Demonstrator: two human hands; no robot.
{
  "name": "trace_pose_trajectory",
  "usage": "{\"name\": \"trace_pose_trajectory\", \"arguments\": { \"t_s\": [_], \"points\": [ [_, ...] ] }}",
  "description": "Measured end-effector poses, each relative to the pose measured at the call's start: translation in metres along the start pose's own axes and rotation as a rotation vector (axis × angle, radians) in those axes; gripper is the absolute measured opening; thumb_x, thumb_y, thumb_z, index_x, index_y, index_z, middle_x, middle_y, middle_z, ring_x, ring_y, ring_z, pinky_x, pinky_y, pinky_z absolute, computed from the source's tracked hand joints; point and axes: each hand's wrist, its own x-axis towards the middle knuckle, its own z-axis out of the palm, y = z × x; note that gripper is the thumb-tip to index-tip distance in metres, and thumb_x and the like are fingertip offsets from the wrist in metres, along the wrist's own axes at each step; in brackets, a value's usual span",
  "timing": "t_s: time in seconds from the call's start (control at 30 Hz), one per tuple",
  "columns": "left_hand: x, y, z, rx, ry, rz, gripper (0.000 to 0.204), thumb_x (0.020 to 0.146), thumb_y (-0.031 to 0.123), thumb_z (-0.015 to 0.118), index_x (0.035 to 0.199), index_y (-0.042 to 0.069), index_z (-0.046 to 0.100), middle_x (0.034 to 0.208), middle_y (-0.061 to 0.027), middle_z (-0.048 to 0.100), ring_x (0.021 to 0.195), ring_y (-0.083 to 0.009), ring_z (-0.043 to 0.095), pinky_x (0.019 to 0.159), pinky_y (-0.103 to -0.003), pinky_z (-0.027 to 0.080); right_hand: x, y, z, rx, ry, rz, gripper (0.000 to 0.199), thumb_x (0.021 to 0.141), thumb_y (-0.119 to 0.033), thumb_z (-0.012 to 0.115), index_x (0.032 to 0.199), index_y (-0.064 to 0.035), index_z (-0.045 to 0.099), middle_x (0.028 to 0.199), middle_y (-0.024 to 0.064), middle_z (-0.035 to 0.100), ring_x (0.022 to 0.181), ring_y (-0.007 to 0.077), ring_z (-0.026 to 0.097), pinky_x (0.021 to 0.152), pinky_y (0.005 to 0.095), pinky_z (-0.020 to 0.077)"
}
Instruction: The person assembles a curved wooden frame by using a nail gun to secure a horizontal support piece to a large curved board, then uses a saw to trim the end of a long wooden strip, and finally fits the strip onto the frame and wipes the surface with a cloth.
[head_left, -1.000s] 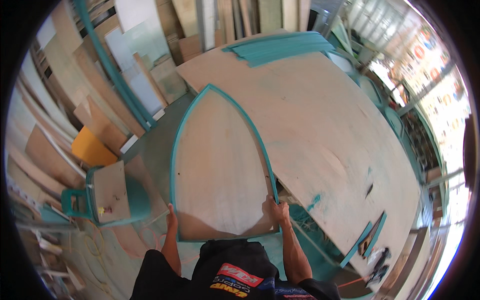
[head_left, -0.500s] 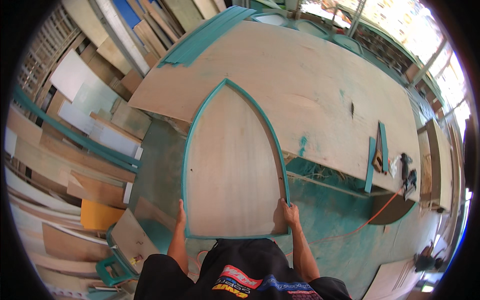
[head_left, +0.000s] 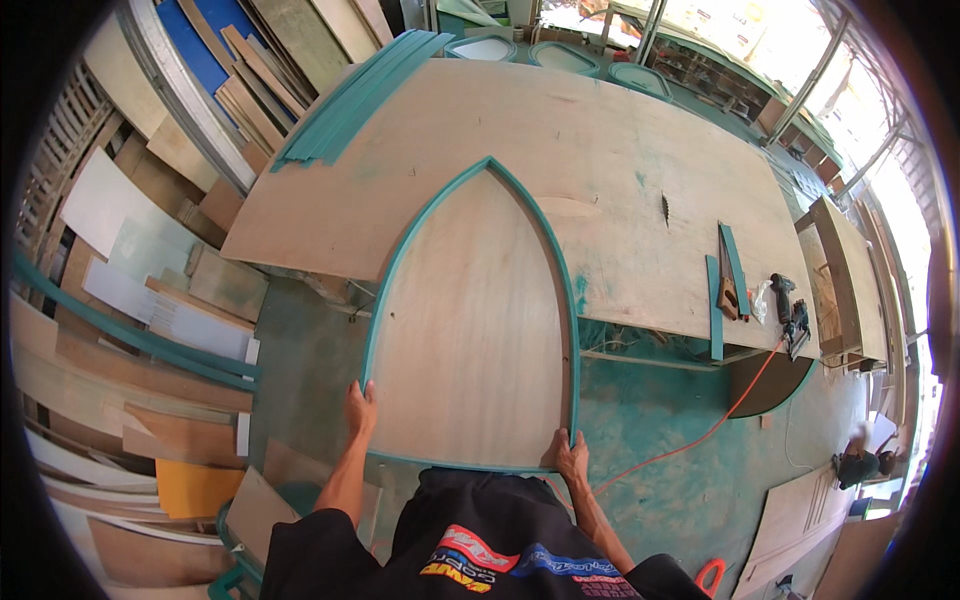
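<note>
Since a second ago, the pointed-arch plywood panel with a teal rim (head_left: 475,330) has swung from lying askew to pointing straight away from the person, its tip over the near edge of the big plywood workbench (head_left: 620,150). Both hands are closed on its lower corners: the left hand (head_left: 359,410) wraps the left rim, the right hand (head_left: 572,460) grips the right corner. Teal strips (head_left: 350,105) lie at the bench's far left corner, a power drill (head_left: 785,300) near its right edge.
</note>
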Motion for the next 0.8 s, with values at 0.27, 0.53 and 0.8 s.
{"name": "trace_pose_trajectory", "arguments": {
  "t_s": [0.27, 0.53, 0.8],
  "points": [
    [0.144, 0.082, 0.002, 0.18, -0.155, 0.112, 0.038, 0.105, 0.03, 0.058, 0.108, -0.007, 0.065, 0.101, -0.0228, 0.07, 0.089, -0.0442, 0.068, 0.078, -0.053, 0.054, 0.078, -0.078, -0.003, -0.02, 0.096, 0.092, 0.051, 0.102, -0.048, 0.061, 0.112, 0.0008, 0.07, 0.084, 0.0255, 0.069, 0.084, 0.0374, 0.07, 0.079, 0.0473, 0.0521],
    [0.247, 0.147, 0.02, 0.115, -0.115, 0.263, 0.037, 0.104, 0.031, 0.059, 0.101, -0.005, 0.067, 0.095, -0.0256, 0.071, 0.088, -0.0442, 0.07, 0.076, -0.052, 0.057, 0.159, -0.161, -0.028, -0.279, 0.327, -0.128, 0.043, 0.1, -0.039, 0.062, 0.118, 0.0003, 0.068, 0.101, 0.0258, 0.073, 0.097, 0.0447, 0.069, 0.086, 0.0503, 0.0533],
    [0.306, 0.158, 0.076, 0.104, -0.139, 0.229, 0.036, 0.102, 0.03, 0.061, 0.092, -0.005, 0.067, 0.087, -0.0269, 0.07, 0.084, -0.0456, 0.069, 0.073, -0.052, 0.057, 0.233, -0.176, -0.006, -0.457, 0.299, -0.123, 0.042, 0.099, -0.035, 0.061, 0.109, 0.0054, 0.068, 0.107, 0.0274, 0.066, 0.105, 0.0462, 0.064, 0.092, 0.0523, 0.0504]
  ]
}}
